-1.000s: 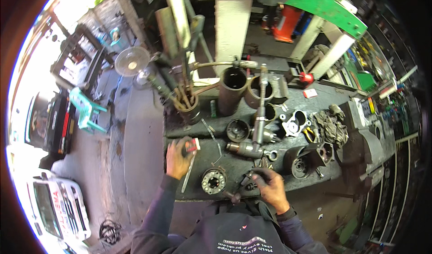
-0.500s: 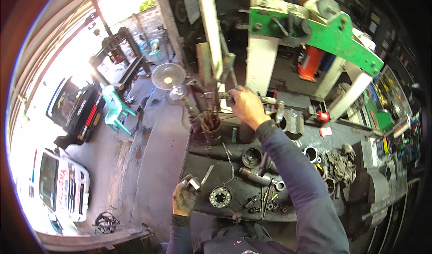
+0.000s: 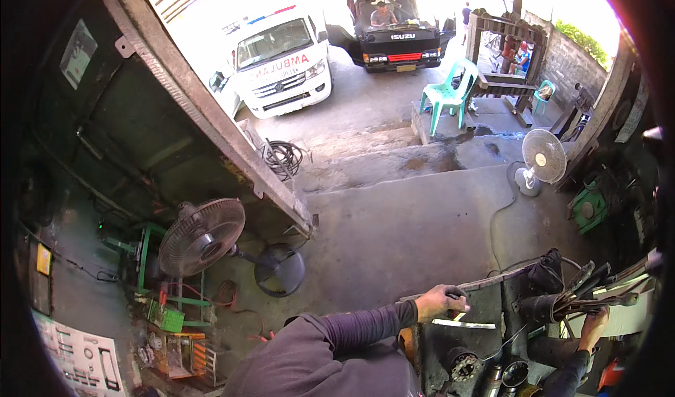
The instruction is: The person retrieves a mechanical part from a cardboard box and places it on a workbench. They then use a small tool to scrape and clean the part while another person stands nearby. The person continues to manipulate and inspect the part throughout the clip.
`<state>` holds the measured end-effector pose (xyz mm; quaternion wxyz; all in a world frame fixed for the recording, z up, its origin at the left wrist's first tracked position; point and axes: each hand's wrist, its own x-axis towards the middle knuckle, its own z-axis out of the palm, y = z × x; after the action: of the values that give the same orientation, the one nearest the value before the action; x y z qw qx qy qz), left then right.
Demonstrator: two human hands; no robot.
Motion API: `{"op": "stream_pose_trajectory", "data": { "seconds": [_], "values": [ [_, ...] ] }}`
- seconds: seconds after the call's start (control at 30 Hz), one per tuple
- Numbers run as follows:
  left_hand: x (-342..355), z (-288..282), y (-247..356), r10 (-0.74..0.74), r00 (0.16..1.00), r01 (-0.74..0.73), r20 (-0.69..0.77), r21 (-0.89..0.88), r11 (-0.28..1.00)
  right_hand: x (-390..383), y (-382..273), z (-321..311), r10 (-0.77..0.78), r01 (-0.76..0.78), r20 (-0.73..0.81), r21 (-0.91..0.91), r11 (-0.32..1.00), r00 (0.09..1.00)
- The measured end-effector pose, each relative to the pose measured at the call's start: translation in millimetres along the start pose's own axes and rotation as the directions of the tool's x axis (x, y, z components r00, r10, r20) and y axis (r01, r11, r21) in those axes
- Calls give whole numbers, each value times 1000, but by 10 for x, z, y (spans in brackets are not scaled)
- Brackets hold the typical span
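Note:
My left hand (image 3: 441, 303) is over the near edge of the workbench, fingers curled around a small white piece that shows only in part. Just below the fingers a thin, pale metal strip (image 3: 464, 323) lies on the dark bench top (image 3: 481, 302). At the right, my right hand (image 3: 595, 327) reaches beside a dark metal can (image 3: 540, 308) packed with long tools. Its fingers are bent in among the tool ends, and what they grip is hidden. A round metal part with a ring of holes (image 3: 465, 366) sits on the bench between my hands.
A pedestal fan (image 3: 204, 239) stands at the left by a post (image 3: 204, 102), and a white fan (image 3: 541, 161) on the floor ahead. A green plastic chair (image 3: 450, 95) is outside, before a white ambulance (image 3: 285, 63) and a black truck (image 3: 394, 35). Coiled hose (image 3: 283, 159) lies near the post.
The view has swung left, bringing the shop entrance and vehicles to the middle. The bench and both hands now appear at lower right. My left hand still has the white piece.

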<state>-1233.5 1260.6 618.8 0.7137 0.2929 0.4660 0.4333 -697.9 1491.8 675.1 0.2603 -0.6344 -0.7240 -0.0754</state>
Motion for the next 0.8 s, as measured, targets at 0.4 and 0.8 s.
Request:
{"op": "stream_pose_trajectory", "data": {
  "seconds": [0.4, 0.8],
  "values": [
    [15, -185, -27, -88, 996, 89, 25, -15, 996, -128, 152, 161, 14, -22, -117, -66, 998, 993],
    [-45, -97, 81, -87, 996, 86, -11, -62, 994, -23, -623, -236, 18, -18, 4, 18, 1000, 1000]
  ]
}}
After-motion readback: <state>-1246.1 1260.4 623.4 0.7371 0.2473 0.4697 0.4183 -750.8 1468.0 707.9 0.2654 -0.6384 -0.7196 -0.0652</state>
